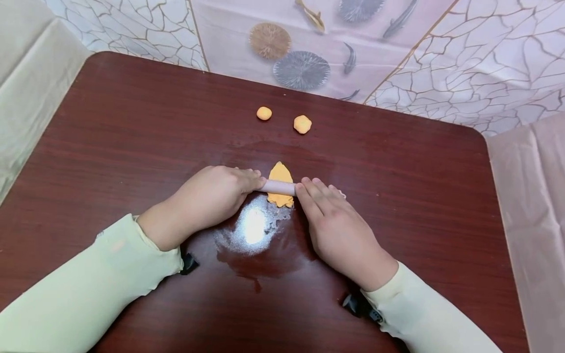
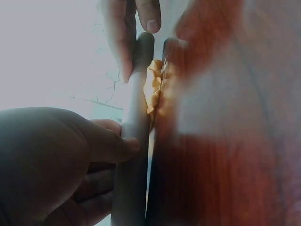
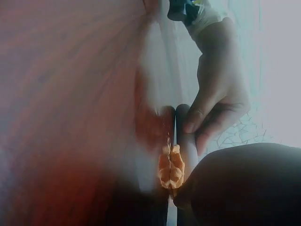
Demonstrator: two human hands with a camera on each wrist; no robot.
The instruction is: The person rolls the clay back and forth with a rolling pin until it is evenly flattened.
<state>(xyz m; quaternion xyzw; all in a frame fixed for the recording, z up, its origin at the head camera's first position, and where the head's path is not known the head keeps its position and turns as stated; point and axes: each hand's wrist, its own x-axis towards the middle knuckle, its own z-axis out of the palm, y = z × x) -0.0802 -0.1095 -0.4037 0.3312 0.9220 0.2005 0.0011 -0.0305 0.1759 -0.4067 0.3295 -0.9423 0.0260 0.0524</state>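
A pale rolling pin (image 1: 278,187) lies across a flattened piece of orange dough (image 1: 280,172), which tapers at its far end and has a ragged near edge. My left hand (image 1: 209,196) grips the pin's left end; in the left wrist view its thumb (image 2: 110,143) lies against the near side of the pin. On the other end my right hand (image 1: 337,228) holds the pin, its fingers laid over the top. The right wrist view shows the dough's lumpy edge (image 3: 171,169) under the pin, and most of the right hand there is a dark shape.
Two small orange dough balls (image 1: 264,113) (image 1: 302,124) sit farther back on the dark red-brown table (image 1: 145,113). A bright light reflection and wet-looking smears (image 1: 273,260) mark the surface before the dough. Patterned cloth (image 1: 247,34) hangs behind the table's back edge.
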